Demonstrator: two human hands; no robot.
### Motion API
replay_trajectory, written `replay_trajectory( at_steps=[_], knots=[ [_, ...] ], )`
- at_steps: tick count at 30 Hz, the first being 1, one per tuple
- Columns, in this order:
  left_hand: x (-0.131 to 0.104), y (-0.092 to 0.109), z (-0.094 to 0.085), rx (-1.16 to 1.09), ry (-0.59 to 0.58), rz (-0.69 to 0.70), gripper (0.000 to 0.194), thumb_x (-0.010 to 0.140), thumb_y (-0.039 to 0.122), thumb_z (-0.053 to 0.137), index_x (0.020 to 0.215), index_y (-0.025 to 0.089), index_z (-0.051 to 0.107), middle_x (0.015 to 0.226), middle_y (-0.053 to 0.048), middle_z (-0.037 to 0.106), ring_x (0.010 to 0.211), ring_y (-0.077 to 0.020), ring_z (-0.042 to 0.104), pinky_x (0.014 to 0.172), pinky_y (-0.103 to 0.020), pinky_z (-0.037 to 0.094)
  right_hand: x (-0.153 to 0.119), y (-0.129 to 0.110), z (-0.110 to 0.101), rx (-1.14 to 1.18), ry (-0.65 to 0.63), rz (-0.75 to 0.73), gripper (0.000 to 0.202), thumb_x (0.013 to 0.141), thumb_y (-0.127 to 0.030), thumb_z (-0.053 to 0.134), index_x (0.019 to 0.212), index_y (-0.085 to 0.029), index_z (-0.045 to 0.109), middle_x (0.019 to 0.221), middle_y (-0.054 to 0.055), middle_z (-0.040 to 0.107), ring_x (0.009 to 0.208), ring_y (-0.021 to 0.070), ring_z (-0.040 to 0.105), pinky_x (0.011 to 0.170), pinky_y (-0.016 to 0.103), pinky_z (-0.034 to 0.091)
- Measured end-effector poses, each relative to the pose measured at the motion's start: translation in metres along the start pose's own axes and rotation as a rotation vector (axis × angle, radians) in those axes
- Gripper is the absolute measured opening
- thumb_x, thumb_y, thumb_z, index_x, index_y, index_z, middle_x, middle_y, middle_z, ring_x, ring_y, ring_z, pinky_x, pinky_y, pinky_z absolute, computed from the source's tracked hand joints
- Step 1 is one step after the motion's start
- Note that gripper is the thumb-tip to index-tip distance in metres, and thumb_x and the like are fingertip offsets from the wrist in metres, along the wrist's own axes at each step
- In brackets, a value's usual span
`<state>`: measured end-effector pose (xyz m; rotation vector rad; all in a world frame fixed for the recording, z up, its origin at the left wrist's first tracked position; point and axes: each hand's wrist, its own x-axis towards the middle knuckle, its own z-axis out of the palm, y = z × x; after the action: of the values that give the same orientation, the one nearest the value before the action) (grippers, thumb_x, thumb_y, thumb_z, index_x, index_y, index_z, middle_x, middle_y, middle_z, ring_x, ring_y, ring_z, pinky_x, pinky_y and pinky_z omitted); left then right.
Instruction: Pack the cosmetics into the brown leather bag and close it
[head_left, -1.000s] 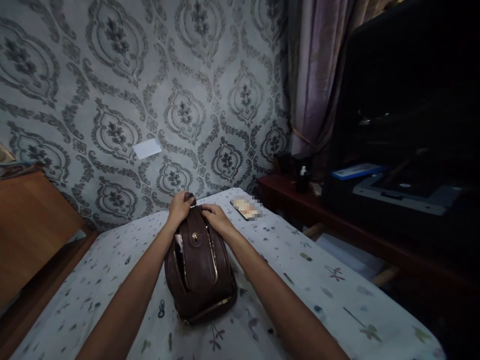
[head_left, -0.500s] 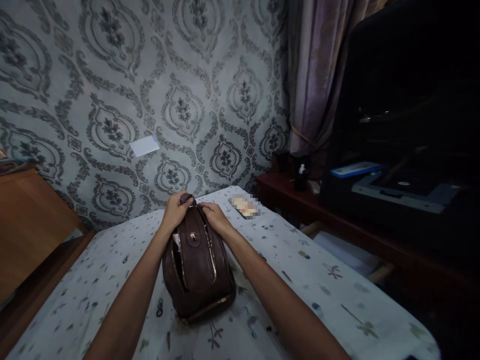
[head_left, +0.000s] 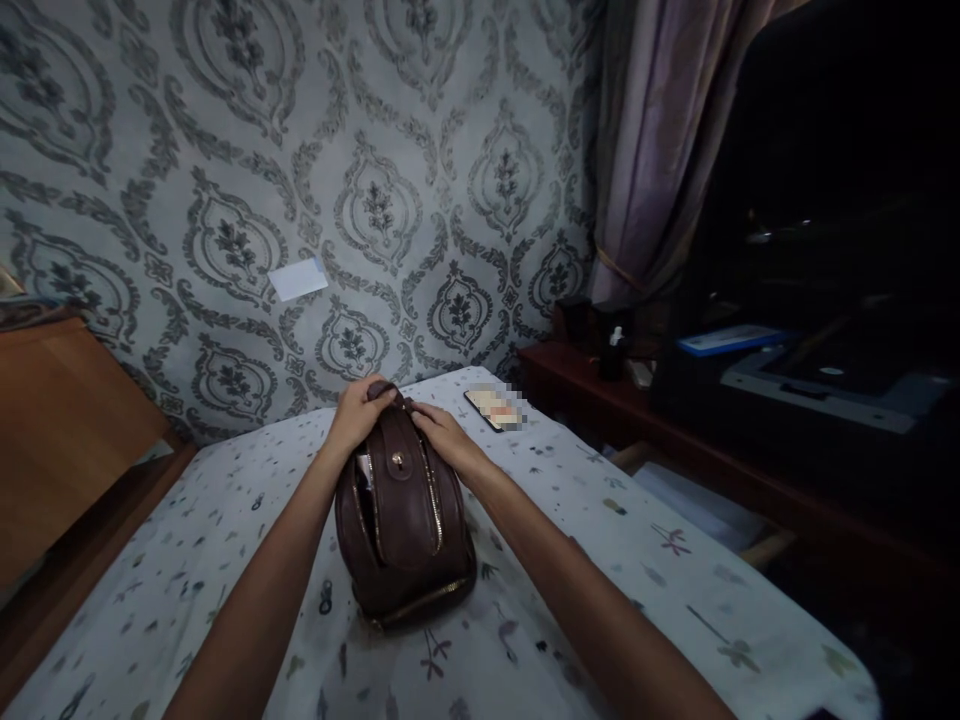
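Observation:
A dark brown leather bag (head_left: pixel 405 530) with gold zips lies on a bed covered by a white patterned sheet (head_left: pixel 585 560). Its left zip gapes open and something pale shows inside. My left hand (head_left: pixel 360 408) grips the far top end of the bag. My right hand (head_left: pixel 442 435) rests on the same end, fingers pinched at the zip beside my left hand. Both forearms reach forward along either side of the bag.
A phone (head_left: pixel 495 408) lies on the sheet just beyond my right hand. A wooden headboard (head_left: pixel 67 420) stands at the left. A dark wooden shelf (head_left: pixel 675 440) with small bottles and a printer (head_left: pixel 825 380) runs along the right. Patterned wallpaper and a curtain are behind.
Both hands stay on the far end of the bag. The view has shifted slightly, and the bag sits a little further right and higher in frame.

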<state>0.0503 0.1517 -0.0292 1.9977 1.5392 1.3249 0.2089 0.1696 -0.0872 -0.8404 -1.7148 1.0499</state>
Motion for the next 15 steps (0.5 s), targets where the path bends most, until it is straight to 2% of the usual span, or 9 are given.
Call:
replay_trajectory(
  at_steps=[4,7,11,15],
  knots=[
    [-0.005,0.001,-0.006,-0.051,0.003,-0.019,0.023,0.072,0.039,0.063,0.079,0.018,0.067,0.074,0.0,0.066,0.073,-0.0173,0.057,0.071,-0.027,0.042,-0.036,-0.007,-0.001,-0.024,0.025,-0.031,0.049,0.09,-0.043,0.055,0.133,-0.019,0.06,0.14,0.011,0.059,0.134,0.0273,0.051,0.116,0.047,0.034],
    [-0.014,-0.007,-0.017,-0.065,0.067,-0.059,0.025,0.072,0.039,0.063,0.083,0.017,0.068,0.079,-0.001,0.068,0.077,-0.0183,0.059,0.073,-0.027,0.044,-0.063,-0.013,0.001,-0.083,0.079,-0.079,0.056,0.092,-0.052,0.052,0.139,-0.021,0.055,0.148,0.012,0.051,0.141,0.0272,0.042,0.12,0.049,0.03],
    [-0.029,-0.022,-0.031,-0.06,0.143,-0.122,0.026,0.072,0.041,0.062,0.078,0.016,0.067,0.074,-0.001,0.067,0.073,-0.0181,0.059,0.07,-0.027,0.044,-0.087,-0.019,0.008,-0.179,0.168,-0.154,0.051,0.097,-0.049,0.044,0.138,-0.022,0.056,0.148,0.012,0.051,0.144,0.0261,0.039,0.119,0.049,0.032],
    [-0.039,-0.03,-0.033,-0.025,0.161,-0.147,0.028,0.071,0.043,0.064,0.075,0.016,0.069,0.073,-0.002,0.069,0.073,-0.0195,0.06,0.069,-0.028,0.044,-0.099,-0.019,0.015,-0.254,0.251,-0.222,0.044,0.098,-0.044,0.043,0.132,-0.023,0.062,0.146,0.012,0.053,0.14,0.0276,0.044,0.116,0.051,0.037]
  ],
)
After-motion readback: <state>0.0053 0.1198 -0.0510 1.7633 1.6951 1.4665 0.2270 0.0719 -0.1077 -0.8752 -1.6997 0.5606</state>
